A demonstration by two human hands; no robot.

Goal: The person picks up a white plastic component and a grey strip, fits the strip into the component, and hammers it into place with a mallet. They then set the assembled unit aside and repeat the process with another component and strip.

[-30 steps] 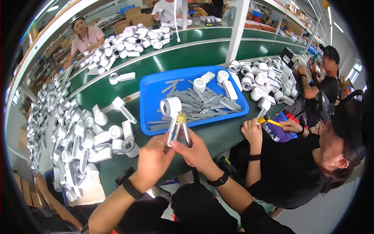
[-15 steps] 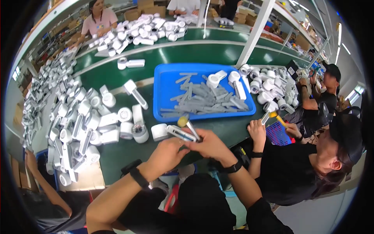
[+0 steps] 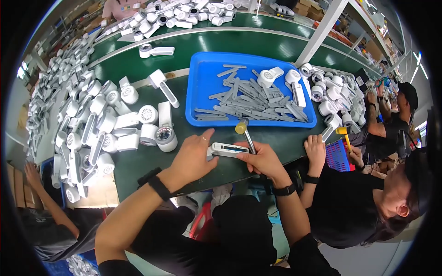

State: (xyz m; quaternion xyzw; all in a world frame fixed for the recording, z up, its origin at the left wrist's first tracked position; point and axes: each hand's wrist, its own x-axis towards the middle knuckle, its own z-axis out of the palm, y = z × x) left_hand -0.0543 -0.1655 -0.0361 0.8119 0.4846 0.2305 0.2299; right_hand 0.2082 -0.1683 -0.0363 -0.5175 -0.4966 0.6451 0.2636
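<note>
A white handheld fan lies level between my hands, a long slot in its handle facing up. My left hand is over the fan's head end, thumb and forefinger on either side of its neck; the head is hidden beneath the palm. My right hand pinches the handle's other end. That same hand also holds a hammer with a round yellow head and metal shaft, head upward. Beyond my hands stands a blue tray with many flat grey plastic strips and a couple of white fans.
A big heap of white fans covers the left of the green table. More fans are piled right of the tray. At my right, a co-worker holds a yellow-headed hammer beside a blue basket. A white post rises behind.
The fan has turned from slanted to nearly level, slot upward. My left hand has spread over its head end. The whole view has tilted downward.
</note>
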